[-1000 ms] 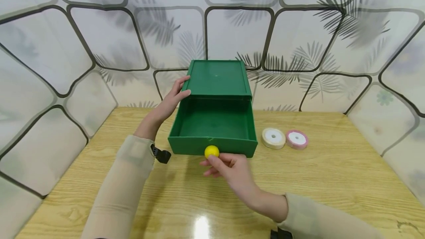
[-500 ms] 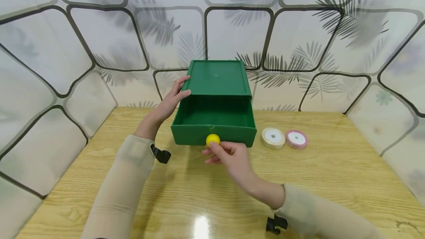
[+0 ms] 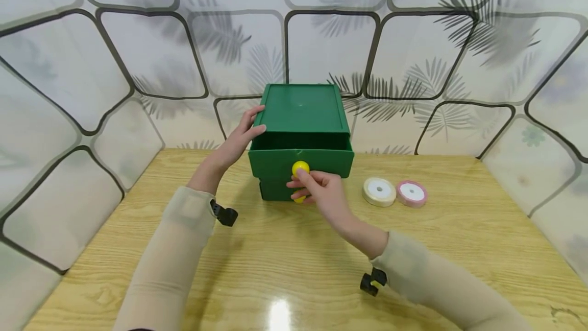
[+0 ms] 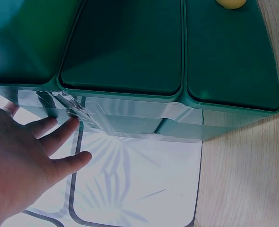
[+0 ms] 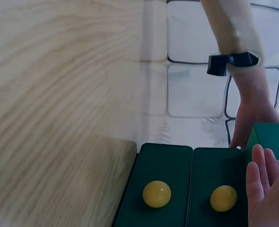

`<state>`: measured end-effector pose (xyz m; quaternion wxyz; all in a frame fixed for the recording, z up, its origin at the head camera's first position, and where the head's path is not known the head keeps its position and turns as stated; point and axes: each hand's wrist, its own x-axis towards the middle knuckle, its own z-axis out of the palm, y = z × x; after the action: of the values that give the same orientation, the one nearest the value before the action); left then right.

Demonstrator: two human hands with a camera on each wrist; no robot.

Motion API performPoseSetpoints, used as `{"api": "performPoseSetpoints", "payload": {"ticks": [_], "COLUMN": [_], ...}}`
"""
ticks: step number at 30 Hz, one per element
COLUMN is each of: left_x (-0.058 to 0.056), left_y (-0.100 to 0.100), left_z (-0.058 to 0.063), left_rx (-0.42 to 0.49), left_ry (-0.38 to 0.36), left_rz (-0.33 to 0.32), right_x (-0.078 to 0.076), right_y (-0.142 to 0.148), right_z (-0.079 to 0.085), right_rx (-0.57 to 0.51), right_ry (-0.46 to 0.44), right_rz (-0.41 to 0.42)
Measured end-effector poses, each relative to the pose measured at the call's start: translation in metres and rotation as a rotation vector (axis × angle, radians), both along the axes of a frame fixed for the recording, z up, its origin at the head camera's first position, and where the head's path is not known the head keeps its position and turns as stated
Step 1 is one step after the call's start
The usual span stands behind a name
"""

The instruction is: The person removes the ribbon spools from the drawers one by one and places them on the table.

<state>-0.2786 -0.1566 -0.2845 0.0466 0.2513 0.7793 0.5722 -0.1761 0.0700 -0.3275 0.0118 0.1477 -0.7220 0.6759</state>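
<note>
- A green three-drawer cabinet (image 3: pixel 305 109) stands on the wood-grain tabletop (image 3: pixel 459 229), its back toward the leaf-print backdrop (image 3: pixel 333 45).
- The top drawer (image 3: pixel 271 163) is partly out, a dark gap showing between its front panel and the cabinet's top; the two lower drawers sit shut.
- The right hand (image 3: pixel 331 195) pinches the top drawer's round yellow knob (image 3: pixel 300 165), thumb over its face and the other fingers extended below.
- The left hand (image 3: pixel 236 144) is spread, fingertips at the cabinet's upper left edge, thumb apart from the fingers.
- Clear tape (image 4: pixel 130 106) runs along the cabinet's left side, near the left hand's fingers.
- The middle knob (image 5: pixel 223 198) and bottom knob (image 5: pixel 157 194) are also round and yellow.
- Right of the cabinet lie a cream ribbon spool (image 3: pixel 378 196) and a pink-rimmed ribbon spool (image 3: pixel 412 198), side by side.
- Both sleeves are beige, each with a black wrist camera (image 3: pixel 224 213) at its cuff.
</note>
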Motion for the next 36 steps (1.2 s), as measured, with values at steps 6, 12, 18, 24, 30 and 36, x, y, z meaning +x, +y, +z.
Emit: {"api": "performPoseSetpoints", "payload": {"ticks": [6,12,18,24,30,36], "left_x": [-0.001,-0.001,0.001,0.001,0.001,0.000], "left_y": [0.002,0.002,0.001,0.001,0.000,0.000], "left_z": [-0.001,0.000,0.002,0.003,0.003,0.001], "left_rx": [-0.001,-0.007,0.000,-0.021,-0.020,-0.006], "left_ry": [-0.003,-0.006,-0.034,-0.048,-0.045,-0.049], "left_rz": [0.000,0.004,-0.004,0.009,0.010,0.003], "right_x": [-0.014,-0.024,-0.033,-0.041,-0.046,-0.045], "right_y": [0.001,0.001,0.001,0.001,0.001,0.002], "right_z": [0.002,0.004,0.003,0.003,0.003,0.003], "right_rx": [0.001,0.019,0.031,0.026,0.031,0.042], "right_ry": [-0.015,-0.020,-0.022,-0.018,-0.028,-0.056], "right_rz": [-0.012,-0.031,-0.044,-0.045,-0.043,-0.020]}}
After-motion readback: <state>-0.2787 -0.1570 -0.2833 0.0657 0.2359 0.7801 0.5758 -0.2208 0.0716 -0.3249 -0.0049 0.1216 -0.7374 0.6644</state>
